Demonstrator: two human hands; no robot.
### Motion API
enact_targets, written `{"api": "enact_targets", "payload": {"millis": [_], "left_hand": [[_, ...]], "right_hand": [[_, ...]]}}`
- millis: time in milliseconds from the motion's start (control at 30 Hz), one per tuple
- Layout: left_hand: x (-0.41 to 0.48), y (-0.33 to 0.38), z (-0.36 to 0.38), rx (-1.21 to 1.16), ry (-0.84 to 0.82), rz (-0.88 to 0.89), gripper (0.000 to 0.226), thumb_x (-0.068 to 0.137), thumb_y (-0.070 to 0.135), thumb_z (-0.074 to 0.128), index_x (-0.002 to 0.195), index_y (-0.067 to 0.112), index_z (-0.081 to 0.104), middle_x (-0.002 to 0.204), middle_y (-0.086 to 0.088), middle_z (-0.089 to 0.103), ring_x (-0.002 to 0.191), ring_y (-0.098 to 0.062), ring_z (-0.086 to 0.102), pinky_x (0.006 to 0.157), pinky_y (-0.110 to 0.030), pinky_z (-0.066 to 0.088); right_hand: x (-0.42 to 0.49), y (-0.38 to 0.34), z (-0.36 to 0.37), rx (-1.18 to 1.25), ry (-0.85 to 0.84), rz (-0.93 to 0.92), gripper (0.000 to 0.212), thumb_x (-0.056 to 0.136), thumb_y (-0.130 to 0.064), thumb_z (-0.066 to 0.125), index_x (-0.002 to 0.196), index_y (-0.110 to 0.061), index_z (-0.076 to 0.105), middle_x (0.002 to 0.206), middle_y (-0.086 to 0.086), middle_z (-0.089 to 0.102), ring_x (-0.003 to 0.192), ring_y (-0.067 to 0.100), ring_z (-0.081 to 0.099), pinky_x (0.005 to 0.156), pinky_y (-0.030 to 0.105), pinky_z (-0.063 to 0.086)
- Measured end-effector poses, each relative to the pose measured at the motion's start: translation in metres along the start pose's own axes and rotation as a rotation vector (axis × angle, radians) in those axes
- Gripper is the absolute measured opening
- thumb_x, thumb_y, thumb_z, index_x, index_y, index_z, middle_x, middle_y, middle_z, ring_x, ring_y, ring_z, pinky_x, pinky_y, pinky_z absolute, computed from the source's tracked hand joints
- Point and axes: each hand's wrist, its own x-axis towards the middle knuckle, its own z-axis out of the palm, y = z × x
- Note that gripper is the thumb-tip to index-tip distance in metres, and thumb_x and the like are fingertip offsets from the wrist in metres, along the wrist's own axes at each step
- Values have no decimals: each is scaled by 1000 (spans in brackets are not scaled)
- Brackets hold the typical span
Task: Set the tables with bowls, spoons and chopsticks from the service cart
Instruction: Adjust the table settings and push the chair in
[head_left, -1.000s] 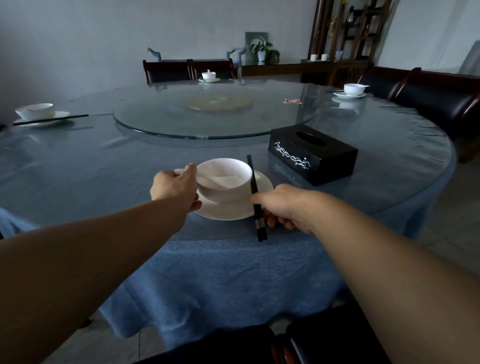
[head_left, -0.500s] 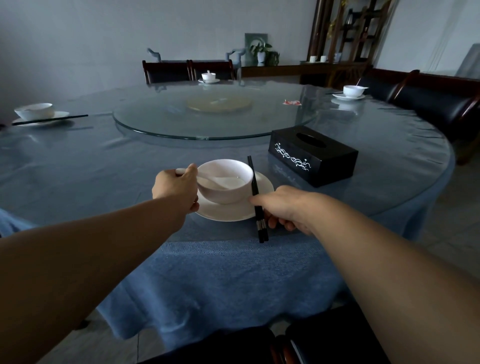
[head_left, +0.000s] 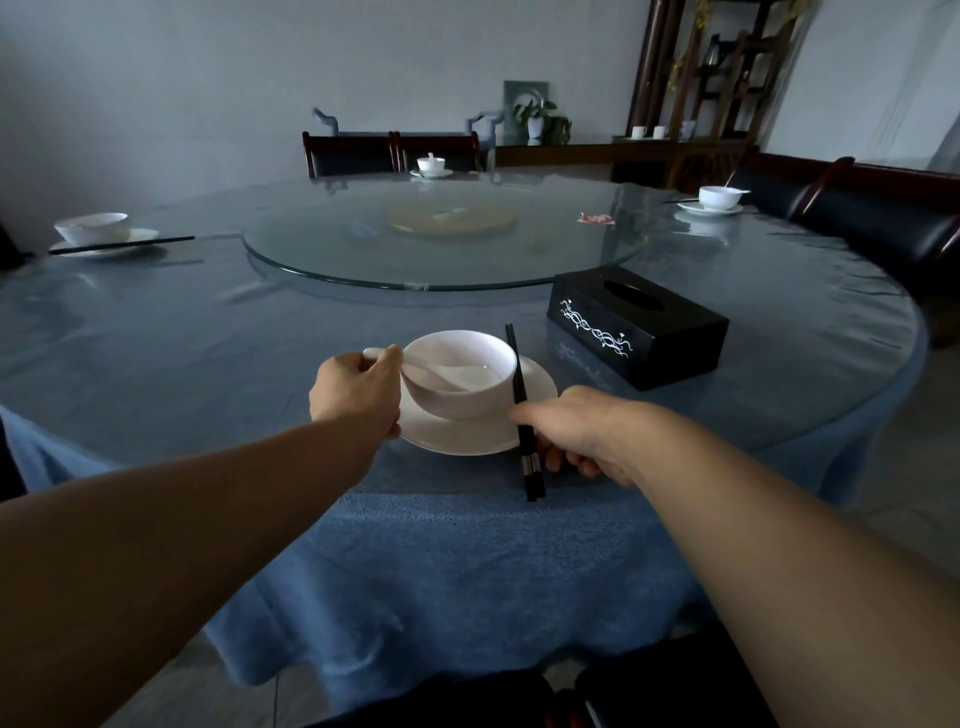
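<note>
A white bowl (head_left: 470, 364) sits on a white saucer (head_left: 467, 434) near the front edge of the round table (head_left: 156, 338). A white spoon (head_left: 436, 371) lies in the bowl, handle pointing left. My left hand (head_left: 356, 395) pinches the spoon handle at the bowl's left rim. Black chopsticks (head_left: 522, 410) lie across the saucer's right side, pointing away from me. My right hand (head_left: 576, 428) holds their near part with curled fingers, just right of the saucer.
A black tissue box (head_left: 639, 327) stands right of the setting. A glass turntable (head_left: 441, 234) fills the table's middle. Other bowl settings stand at far left (head_left: 93, 228), far side (head_left: 431, 165) and far right (head_left: 719, 197). Dark chairs ring the table.
Both hands and the place setting stay nearly where they were. The view has shifted only slightly.
</note>
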Motion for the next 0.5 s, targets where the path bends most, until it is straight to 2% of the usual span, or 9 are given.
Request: {"api": "enact_targets", "payload": {"millis": [267,500], "left_hand": [[-8,1,-2,-3,16,-13,22,82,30,55,74,11,64,68,-6,59,47,-20,51,48,-27,46],[-21,10,-1,-20,21,-42,30,88,30,48,75,7,63,67,-6,60,51,-20,52,44,-26,44]], "right_hand": [[-1,2,0,5,-10,-35,35,87,-46,58,78,-12,60,62,6,59,54,17,41,46,25,29],[-3,1,0,-20,-8,-64,40,86,-53,57,76,-14,59,62,5,61,58,21,45,50,28,32]]}}
